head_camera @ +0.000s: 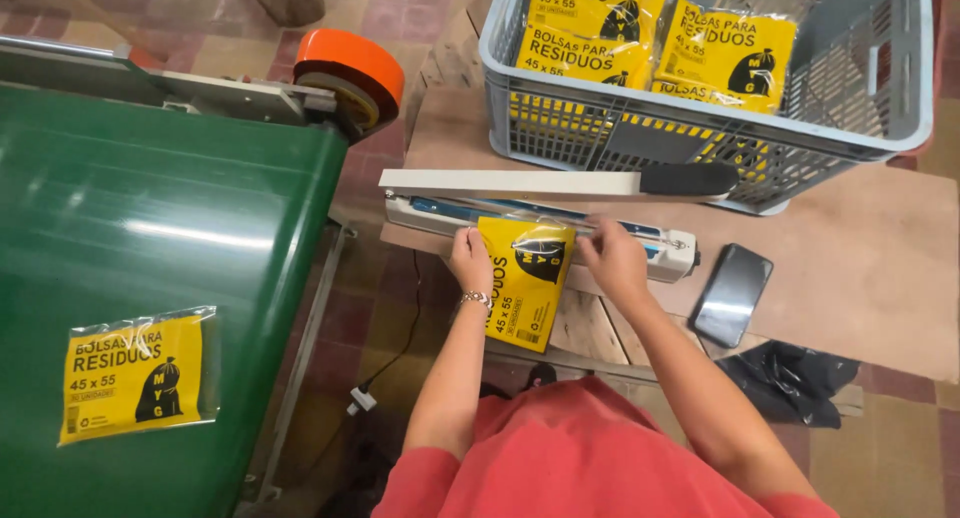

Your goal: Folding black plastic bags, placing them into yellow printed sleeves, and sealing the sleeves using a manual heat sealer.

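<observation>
Left hand (470, 258) pinches left edge of yellow packet (527, 283); right hand (614, 260) grips its top right corner. Both clamped on packet. Packet's open end lies on heat sealer (440, 214), sealer arm (520, 183) raised above it, rest hanging over board edge. Grey crate (900, 108) behind holds more packets. Phone (733, 293) lies right of sealer. Another packet (135, 376) rests on green conveyor belt (150, 228), far left.
</observation>
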